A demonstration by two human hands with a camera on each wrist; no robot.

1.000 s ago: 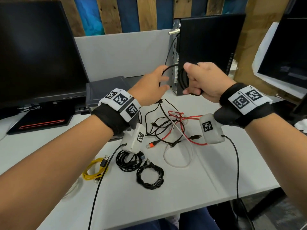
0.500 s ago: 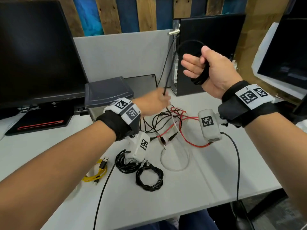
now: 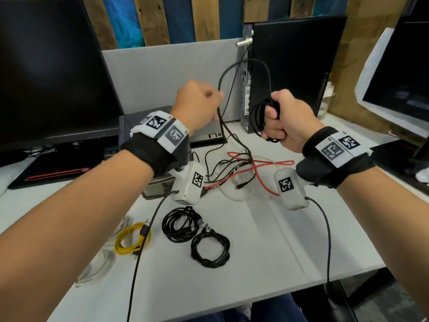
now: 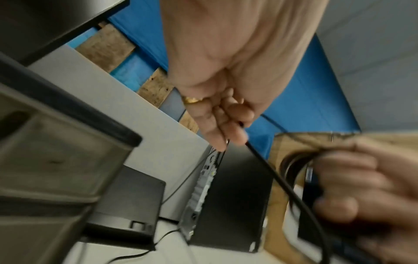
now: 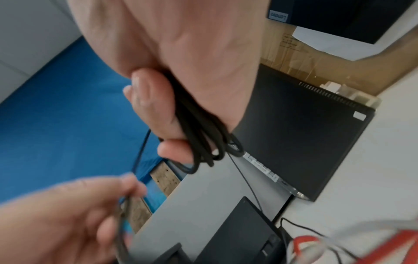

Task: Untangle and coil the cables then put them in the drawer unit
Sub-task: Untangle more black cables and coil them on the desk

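I see the black cable [image 3: 246, 66] as a thin, matte cord arching up in one wide loop between both hands, its tail dropping into the tangle [image 3: 234, 168] of black, red and white leads on the table [image 3: 267, 247]. My right hand [image 3: 287, 122] has its fingers [image 5: 147, 100] curled tight around several finished turns of it, bunched in the fist. My left hand [image 3: 197, 103] pinches the free run between thumb and fingertips [image 4: 235, 132]. Near the table's front edge lie two coiled black cables [image 3: 197, 235] side by side and a coiled yellow cable [image 3: 132, 238] to their left. The grey drawer unit [image 3: 144, 122] stands behind my left wrist.
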